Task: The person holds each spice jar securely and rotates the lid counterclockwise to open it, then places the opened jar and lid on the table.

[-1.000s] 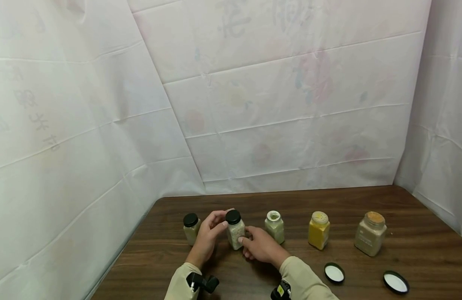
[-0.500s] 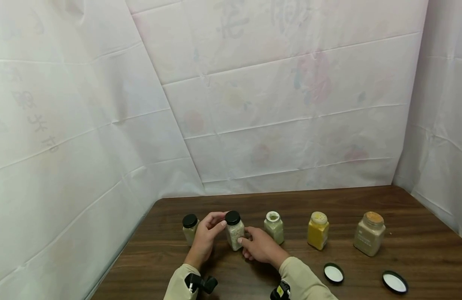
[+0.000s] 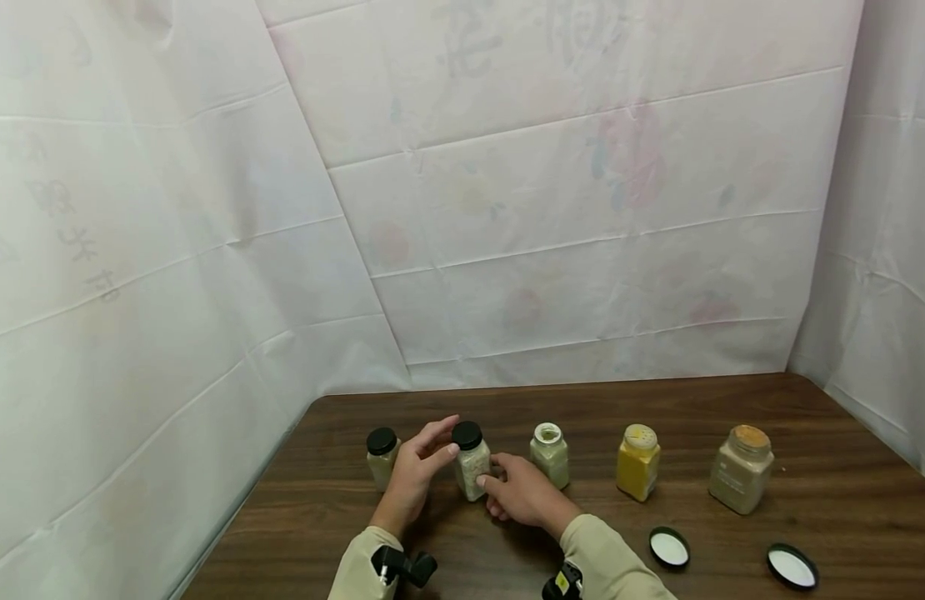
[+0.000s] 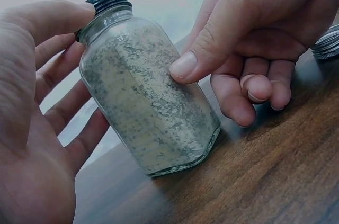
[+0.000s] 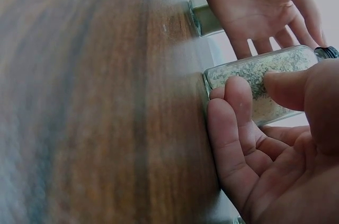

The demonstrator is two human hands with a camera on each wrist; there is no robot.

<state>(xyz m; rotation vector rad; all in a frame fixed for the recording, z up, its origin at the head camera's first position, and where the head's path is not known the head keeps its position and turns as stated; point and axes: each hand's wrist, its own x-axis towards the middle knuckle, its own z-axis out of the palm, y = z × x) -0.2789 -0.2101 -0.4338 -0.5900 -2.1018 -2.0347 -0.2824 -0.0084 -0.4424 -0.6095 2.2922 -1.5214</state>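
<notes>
A glass spice jar (image 3: 472, 471) with pale, green-flecked contents stands on the table under a black lid (image 3: 467, 432). My left hand (image 3: 412, 479) has its thumb and fingers about that lid; in the left wrist view the thumb tip touches the lid's side (image 4: 108, 0). My right hand (image 3: 524, 492) holds the jar body from the right. Its thumb presses the near face, seen in the left wrist view, and the index finger passes behind the glass. The other fingers of the right hand (image 5: 280, 166) curl near the jar's base. Part of the jar's back is hidden.
Left of the hands stands another black-lidded jar (image 3: 382, 458). To the right are a lidless green-tinted jar (image 3: 549, 457), a yellow-filled jar (image 3: 638, 462) and a larger orange-topped jar (image 3: 742, 471). Two lids (image 3: 668, 547) lie upturned in front of them on the wooden table (image 3: 282, 517).
The left hand's fingers shift about the lid; its index finger now stretches farther out past it. The right hand and the jar stay in place.
</notes>
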